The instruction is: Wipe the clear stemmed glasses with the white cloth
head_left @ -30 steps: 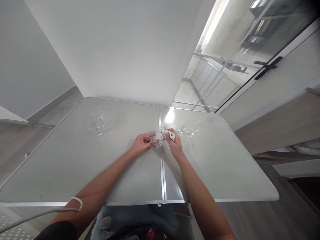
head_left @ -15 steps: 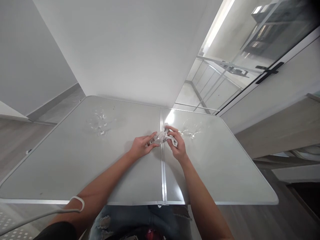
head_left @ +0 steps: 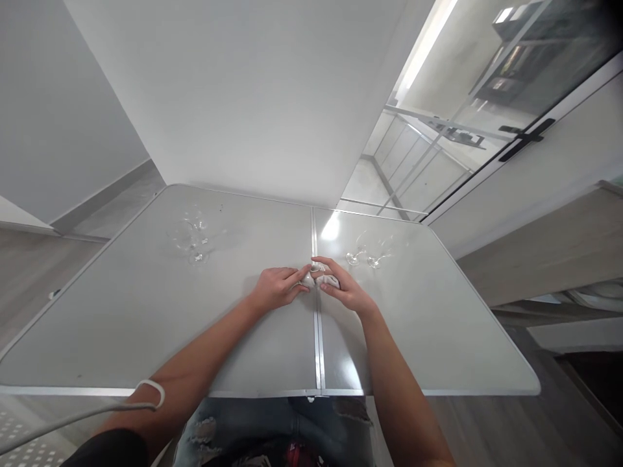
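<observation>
Left hand (head_left: 277, 288) pinches what looks like a glass (head_left: 307, 280), mostly hidden, mid-table (head_left: 413, 337); right hand (head_left: 346, 290) curls round a white cloth (head_left: 329, 281) at the glass's 3 o'clock. Wiping seems underway, this piece likely unfinished. Clear glasses (head_left: 198, 257) at 10 o'clock, stemmed pair (head_left: 374, 262) at 2 o'clock; can't tell which are done or left.

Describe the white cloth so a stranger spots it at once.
Find the pale table and the metal seam running across it from front to back. Where the left hand and right hand are close together at that seam, look in the right one's grip for the white cloth. It is opaque and crumpled, unlike the clear glasses on either side.
</observation>
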`<action>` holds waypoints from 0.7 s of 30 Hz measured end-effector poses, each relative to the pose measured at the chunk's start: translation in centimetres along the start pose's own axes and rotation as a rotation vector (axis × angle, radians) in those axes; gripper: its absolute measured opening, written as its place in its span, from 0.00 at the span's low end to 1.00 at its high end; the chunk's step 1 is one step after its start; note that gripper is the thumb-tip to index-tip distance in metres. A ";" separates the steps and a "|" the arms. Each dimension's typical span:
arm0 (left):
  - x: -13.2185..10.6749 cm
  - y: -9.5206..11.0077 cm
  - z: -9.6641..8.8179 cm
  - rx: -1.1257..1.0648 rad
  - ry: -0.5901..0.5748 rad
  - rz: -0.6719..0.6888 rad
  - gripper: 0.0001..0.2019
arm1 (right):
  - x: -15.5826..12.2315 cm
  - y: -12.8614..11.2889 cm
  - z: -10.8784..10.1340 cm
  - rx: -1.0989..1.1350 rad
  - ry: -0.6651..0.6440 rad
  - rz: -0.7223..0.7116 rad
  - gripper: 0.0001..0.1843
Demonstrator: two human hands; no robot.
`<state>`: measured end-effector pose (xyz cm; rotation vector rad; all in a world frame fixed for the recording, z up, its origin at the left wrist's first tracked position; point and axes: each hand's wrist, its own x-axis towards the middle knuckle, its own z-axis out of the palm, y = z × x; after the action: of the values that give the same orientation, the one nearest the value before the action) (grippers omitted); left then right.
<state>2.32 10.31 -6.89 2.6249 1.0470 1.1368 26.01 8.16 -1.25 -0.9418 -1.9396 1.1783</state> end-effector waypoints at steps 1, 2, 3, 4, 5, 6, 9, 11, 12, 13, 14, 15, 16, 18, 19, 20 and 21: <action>0.1 0.2 0.0 -0.037 -0.009 -0.034 0.22 | -0.1 -0.1 -0.2 0.011 -0.012 -0.005 0.30; 0.2 0.5 0.0 -0.096 -0.017 -0.089 0.23 | -0.1 -0.1 -0.3 0.017 -0.015 -0.010 0.29; 0.4 0.8 0.0 -0.181 -0.034 -0.167 0.24 | -0.2 0.0 -0.4 0.020 -0.011 -0.009 0.29; 0.6 1.2 -0.1 -0.295 -0.069 -0.263 0.25 | -0.2 0.2 -0.5 0.027 -0.003 -0.001 0.27; 0.9 1.4 -0.2 -0.434 -0.126 -0.371 0.26 | -0.2 0.4 -0.5 0.040 0.004 0.009 0.27; 1.1 1.6 -0.4 -0.590 -0.203 -0.478 0.28 | -0.2 0.6 -0.5 0.061 0.009 0.015 0.26; 1.9 1.4 -1.1 -1.050 -0.460 -0.724 0.28 | -0.3 1.1 -0.5 0.154 0.002 -0.002 0.27; 2.2 0.9 -1.5 -1.251 -0.557 -0.849 0.26 | -0.5 1.2 -0.5 0.199 -0.028 -0.020 0.31; 2.3 0.6 -1.7 -1.310 -0.586 -0.905 0.26 | -0.5 1.2 -0.6 0.207 -0.043 -0.020 0.32; 2.3 0.4 -1.8 -1.341 -0.610 -0.947 0.25 | -0.6 1.1 -0.7 0.206 -0.057 -0.014 0.33; 2.3 0.3 -1.9 -1.346 -0.625 -0.969 0.25 | -0.7 1.0 -0.8 0.203 -0.067 -0.003 0.34; 2.3 0.2 -1.9 -1.327 -0.629 -0.964 0.26 | -0.7 0.8 -0.9 0.204 -0.076 0.011 0.33; 2.2 0.3 -1.9 -1.281 -0.621 -0.932 0.26 | -0.7 0.7 -1.1 0.212 -0.086 0.027 0.33; 2.1 0.6 -1.8 -1.096 -0.553 -0.804 0.28 | -0.6 0.6 -1.4 0.257 -0.100 0.080 0.32; 1.9 0.8 -1.7 -0.960 -0.486 -0.721 0.28 | -0.6 0.6 -1.4 0.288 -0.091 0.118 0.33; 1.8 1.0 -1.5 -0.803 -0.405 -0.628 0.28 | -0.5 0.7 -1.4 0.323 -0.068 0.160 0.33; 1.6 1.1 -1.3 -0.636 -0.322 -0.526 0.27 | -0.4 0.9 -1.4 0.359 -0.033 0.204 0.33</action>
<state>2.86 10.26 -4.58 1.8084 1.0038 0.7307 27.58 8.69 -1.60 -0.9432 -1.6078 1.6042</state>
